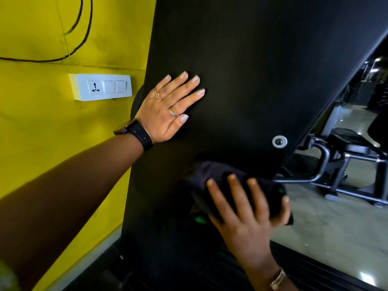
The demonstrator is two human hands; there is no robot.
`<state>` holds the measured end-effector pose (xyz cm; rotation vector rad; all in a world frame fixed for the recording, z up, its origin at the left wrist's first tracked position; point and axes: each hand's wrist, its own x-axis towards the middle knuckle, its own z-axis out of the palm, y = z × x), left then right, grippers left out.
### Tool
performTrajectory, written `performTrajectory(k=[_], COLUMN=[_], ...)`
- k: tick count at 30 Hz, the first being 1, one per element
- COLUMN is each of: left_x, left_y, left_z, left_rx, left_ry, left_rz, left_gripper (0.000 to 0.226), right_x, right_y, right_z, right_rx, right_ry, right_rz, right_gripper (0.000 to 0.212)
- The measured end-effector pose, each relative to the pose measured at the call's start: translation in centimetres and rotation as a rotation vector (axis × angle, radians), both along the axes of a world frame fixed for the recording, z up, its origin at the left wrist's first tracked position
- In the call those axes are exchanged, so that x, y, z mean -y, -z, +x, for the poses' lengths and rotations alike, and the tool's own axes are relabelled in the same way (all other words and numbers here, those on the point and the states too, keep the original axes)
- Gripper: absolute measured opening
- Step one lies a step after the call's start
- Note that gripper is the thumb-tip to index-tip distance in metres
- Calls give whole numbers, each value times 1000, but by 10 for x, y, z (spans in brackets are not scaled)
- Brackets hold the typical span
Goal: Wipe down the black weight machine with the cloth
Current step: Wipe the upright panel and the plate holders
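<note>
Cloth (212, 171) sits low on the machine (252, 59) panel. Right hand (245, 208) presses it there, fingers spread, thumb hooked round its right edge. Left hand (168, 110) braces flat up-left, fingers straight, slightly fanned. Panel's long axis runs upward from the cloth: likely stroke direction.

Two hands on the black flat panel of a weight machine (252, 59), yellow painted wall (52, 143) to its left.

Left hand (168, 108) flat near the panel's left edge; right hand (245, 213) lower, holding a crumpled dark cloth (220, 175) against the panel, below and left of a round silver metal bolt (279, 141). White plastic socket-and-switch plate (100, 87) on the wall, left of the left hand, thin black cable (84, 28) above it. Black padded seat (346, 141) beyond the panel's right edge.
</note>
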<state>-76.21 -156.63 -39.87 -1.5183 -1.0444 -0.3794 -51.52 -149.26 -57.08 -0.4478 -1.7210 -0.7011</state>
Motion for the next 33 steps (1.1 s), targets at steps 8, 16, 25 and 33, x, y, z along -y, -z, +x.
performTrajectory(k=[8,16,25,33], left_x=[2,14,11,12], left_y=[0,49,108,110], left_z=[4,-2,-19,-19], left_rx=[27,-130,-217,-164], left_ry=[-17,-89,-140,-116], left_rz=[-3,-73,-77,-123], left_gripper=[49,53,70,55], right_x=[7,7,3,18], right_y=[-44,34,24,106], right_z=[-43,-18,-13,-46], right_rx=[5,547,52,484], right_ry=[-48,-45,-8,99], right_rz=[106,133,14,102], right_gripper=[57,99,65,88])
